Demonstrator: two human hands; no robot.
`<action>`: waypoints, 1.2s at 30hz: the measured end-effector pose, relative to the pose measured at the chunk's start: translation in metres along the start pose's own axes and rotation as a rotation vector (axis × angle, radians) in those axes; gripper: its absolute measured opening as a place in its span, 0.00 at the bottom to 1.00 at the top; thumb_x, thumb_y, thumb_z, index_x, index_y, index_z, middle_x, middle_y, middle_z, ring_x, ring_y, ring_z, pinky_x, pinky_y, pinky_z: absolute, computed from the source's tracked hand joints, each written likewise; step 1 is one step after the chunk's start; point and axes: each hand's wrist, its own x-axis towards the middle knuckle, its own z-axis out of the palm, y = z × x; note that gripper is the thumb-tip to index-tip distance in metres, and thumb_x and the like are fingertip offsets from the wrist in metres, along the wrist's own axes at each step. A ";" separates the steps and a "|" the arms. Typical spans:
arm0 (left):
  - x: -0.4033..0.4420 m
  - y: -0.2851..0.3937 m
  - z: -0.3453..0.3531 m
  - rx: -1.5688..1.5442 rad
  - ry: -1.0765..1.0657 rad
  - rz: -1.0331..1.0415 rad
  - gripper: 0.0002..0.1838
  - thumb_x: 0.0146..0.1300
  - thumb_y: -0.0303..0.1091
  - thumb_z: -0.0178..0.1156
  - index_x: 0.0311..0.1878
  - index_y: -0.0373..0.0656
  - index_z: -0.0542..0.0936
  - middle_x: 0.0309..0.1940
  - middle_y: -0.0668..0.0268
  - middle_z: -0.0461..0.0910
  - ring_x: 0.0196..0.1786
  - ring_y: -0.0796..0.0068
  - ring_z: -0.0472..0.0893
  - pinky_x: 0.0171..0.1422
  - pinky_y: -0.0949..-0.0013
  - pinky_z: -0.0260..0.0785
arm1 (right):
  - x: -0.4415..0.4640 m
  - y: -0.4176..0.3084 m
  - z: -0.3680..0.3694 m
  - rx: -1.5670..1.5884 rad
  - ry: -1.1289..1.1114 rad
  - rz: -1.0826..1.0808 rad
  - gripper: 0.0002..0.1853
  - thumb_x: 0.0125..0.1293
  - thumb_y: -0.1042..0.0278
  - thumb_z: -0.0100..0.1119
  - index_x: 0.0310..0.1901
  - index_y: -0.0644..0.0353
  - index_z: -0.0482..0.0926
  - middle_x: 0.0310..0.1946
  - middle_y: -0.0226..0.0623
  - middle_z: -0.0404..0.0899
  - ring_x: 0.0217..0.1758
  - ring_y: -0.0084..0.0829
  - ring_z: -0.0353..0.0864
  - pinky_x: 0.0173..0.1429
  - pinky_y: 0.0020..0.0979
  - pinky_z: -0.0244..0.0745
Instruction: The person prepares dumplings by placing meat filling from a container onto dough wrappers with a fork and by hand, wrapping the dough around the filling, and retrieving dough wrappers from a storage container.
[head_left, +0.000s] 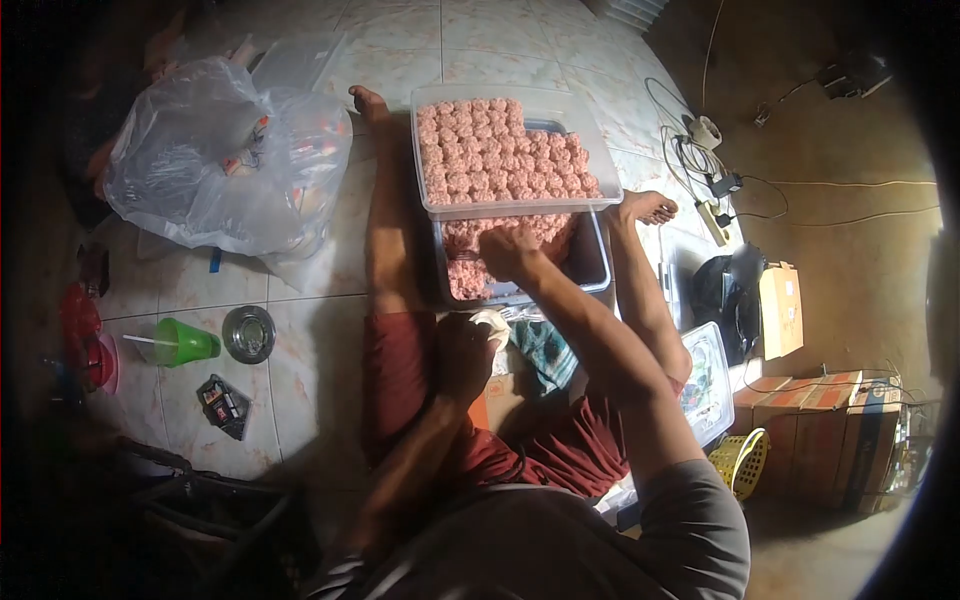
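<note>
My right hand [512, 252] is closed inside the lower tub [606, 262], over pink minced meat [468, 280]. A small round rim shows by its fingers, too unclear to name. Across the far part of that tub sits a clear plastic container [520, 210] with rows of pink meat balls [480, 150]; its far right corner has none. My left hand [466, 358] is curled low over my thigh, against a white cloth [493, 322]. Its fingertips are hidden, so what it holds does not show.
Left on the tiles are a large plastic bag [200, 160], a green cup [185, 342], a round dish [249, 335] and a small dark packet [224, 406]. To the right lie a power strip [714, 222], cardboard boxes [820, 430] and a yellow basket [742, 462]. A checked cloth [543, 352] lies between my legs.
</note>
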 end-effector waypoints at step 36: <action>-0.006 0.007 -0.015 0.322 -0.196 0.191 0.17 0.65 0.43 0.64 0.52 0.46 0.80 0.52 0.57 0.76 0.57 0.55 0.74 0.58 0.50 0.64 | -0.020 0.061 0.021 0.618 -0.078 -0.119 0.11 0.63 0.66 0.55 0.37 0.61 0.86 0.31 0.48 0.85 0.37 0.44 0.87 0.44 0.43 0.80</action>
